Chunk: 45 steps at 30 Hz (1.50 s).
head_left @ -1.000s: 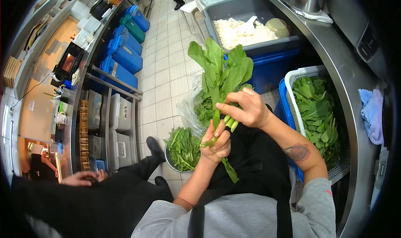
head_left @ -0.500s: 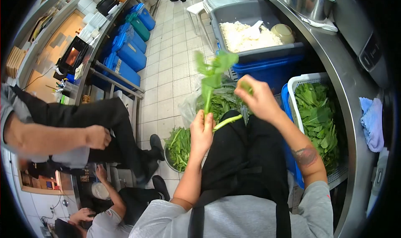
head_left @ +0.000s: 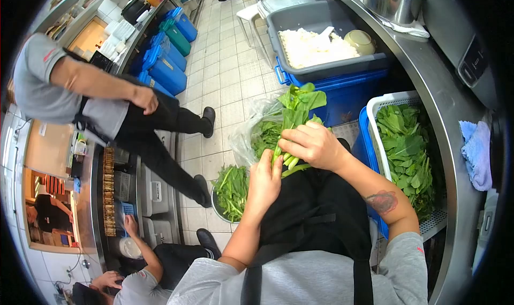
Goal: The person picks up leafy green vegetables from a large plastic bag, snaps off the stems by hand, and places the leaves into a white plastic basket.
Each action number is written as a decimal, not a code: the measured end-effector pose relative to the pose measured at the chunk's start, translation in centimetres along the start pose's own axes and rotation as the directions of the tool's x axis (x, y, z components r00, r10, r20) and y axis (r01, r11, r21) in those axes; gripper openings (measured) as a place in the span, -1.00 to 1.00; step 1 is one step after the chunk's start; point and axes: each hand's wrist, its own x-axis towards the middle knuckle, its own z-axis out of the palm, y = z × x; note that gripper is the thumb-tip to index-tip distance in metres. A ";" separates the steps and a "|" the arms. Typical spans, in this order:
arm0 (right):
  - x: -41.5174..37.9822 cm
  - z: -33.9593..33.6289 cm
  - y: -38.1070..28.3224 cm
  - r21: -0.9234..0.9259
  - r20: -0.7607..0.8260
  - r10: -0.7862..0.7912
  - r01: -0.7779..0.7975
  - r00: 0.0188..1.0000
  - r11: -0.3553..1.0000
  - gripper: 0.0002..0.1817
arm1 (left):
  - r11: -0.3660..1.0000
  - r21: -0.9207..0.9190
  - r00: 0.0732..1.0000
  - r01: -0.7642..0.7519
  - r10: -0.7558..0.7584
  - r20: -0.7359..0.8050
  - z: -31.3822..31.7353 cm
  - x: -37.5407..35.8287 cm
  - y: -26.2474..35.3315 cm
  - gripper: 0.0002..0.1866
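Observation:
My left hand (head_left: pixel 266 182) is closed, its thumb and fingers pinching a green stalk in front of my lap. Against it, my right hand (head_left: pixel 313 147) is wrapped around a bunch of leafy green stalks (head_left: pixel 300 104), leaves pointing away from me and pale cut ends toward me. Just beyond lies an open clear plastic bag (head_left: pixel 242 136) with more greens inside. A round metal bowl (head_left: pixel 218 209) of greens stands on the floor to the left. To my right, a white perforated basket (head_left: pixel 373 112) holds loose leaves.
A grey tub (head_left: pixel 342 64) of white rice with a scoop rests on a blue bin (head_left: pixel 342 99) ahead. A steel counter (head_left: pixel 428 69) runs along my right, with a blue cloth (head_left: pixel 475 155). One person walks at left (head_left: pixel 101 96); another crouches below (head_left: pixel 144 278).
My hands have come together around the greens, and the raised leafy stalk has been lowered. The person on the left has moved forward along the aisle.

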 end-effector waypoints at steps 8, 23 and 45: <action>-0.2 1.0 -1.4 0.082 0.052 0.258 -0.261 0.965 0.962 -0.74 | 0.994 -0.099 0.984 -0.054 0.036 -0.175 1.1 -0.1 0.2 -0.88; 0.1 -1.2 1.4 -0.148 -0.146 0.115 -0.136 0.983 0.980 -0.69 | 0.901 -0.431 0.995 0.053 -0.011 0.100 -0.3 -1.6 -1.3 -0.84; 0.3 -2.4 2.4 0.220 0.258 0.255 -0.314 0.932 0.924 -0.73 | 0.961 0.194 0.867 -0.198 0.079 0.491 -7.3 0.7 -2.0 -0.79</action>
